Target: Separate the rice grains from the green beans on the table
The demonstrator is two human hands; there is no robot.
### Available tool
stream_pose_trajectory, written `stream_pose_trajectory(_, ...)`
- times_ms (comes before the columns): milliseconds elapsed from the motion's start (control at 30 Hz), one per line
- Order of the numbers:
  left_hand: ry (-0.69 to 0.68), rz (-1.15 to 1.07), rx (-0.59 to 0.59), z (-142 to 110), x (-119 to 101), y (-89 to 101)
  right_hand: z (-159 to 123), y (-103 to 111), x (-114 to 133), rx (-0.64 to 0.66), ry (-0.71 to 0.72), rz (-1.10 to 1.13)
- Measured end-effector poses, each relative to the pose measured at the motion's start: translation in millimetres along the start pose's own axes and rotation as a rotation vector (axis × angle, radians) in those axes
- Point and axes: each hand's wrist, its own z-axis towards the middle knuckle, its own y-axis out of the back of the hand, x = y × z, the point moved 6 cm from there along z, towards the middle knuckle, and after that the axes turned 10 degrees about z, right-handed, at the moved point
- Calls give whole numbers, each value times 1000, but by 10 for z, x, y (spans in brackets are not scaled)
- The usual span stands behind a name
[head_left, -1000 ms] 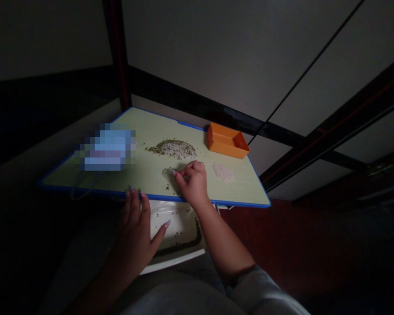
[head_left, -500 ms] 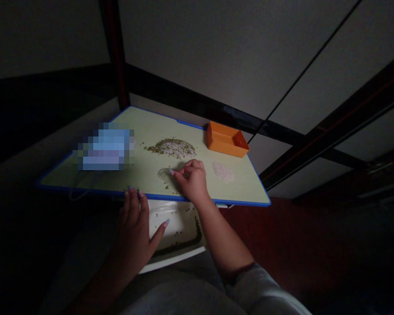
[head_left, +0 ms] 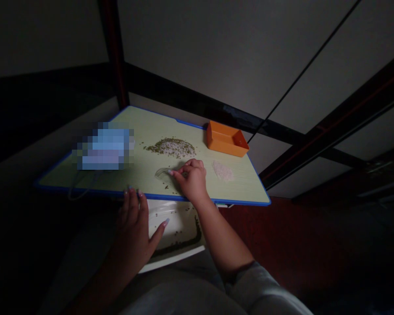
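My right hand (head_left: 193, 180) is closed in a pinch on a clear, curved piece of plastic (head_left: 162, 172) held low over the table (head_left: 144, 124). A few dark green grains (head_left: 166, 187) lie just below it. Beyond that is a mixed pile (head_left: 174, 148) of small green and whitish grains. To the right of this hand is a separate patch of whitish grains (head_left: 223, 170). My left hand (head_left: 136, 225) has its fingertips at the table's blue front edge, thumb stretched apart and nothing held. Beneath the edge, a white tray (head_left: 180, 259) contains green grains along its side.
An orange open box (head_left: 228, 146) stands at the table's back right corner. On the left lies a blurred-out bluish object (head_left: 105, 148) with a pale cord loop (head_left: 75, 190) hanging over the front edge. Panelled walls (head_left: 197, 57) rise behind the table.
My right hand and the clear plastic piece have shifted very slightly left. My left hand stays at the edge, and the piles look the same.
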Motion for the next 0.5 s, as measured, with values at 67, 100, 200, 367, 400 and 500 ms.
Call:
stream_pose_trajectory(67, 2, 2, -5, 4, -1, 3, -2, -2, 7, 9, -5, -12)
stream_pose_trajectory(100, 1, 3, -8, 6, -3, 5, -4, -4, 12, 14, -5, -18)
stream_pose_trajectory(200, -4, 2, -9, 10, -8, 5, -8, -10, 26, 27, 0, -30)
stream_pose_trajectory(367, 10, -1, 13, 3, 9, -20, -7, -34, 30, 43, 16, -43)
stream_pose_trajectory(400, 11, -2, 17, 0, 12, -23, -6, -41, 30, 48, 20, -48)
stream_pose_trajectory(500, 5, -6, 11, -2, 12, -16, -4, -63, 35, 67, 29, -75)
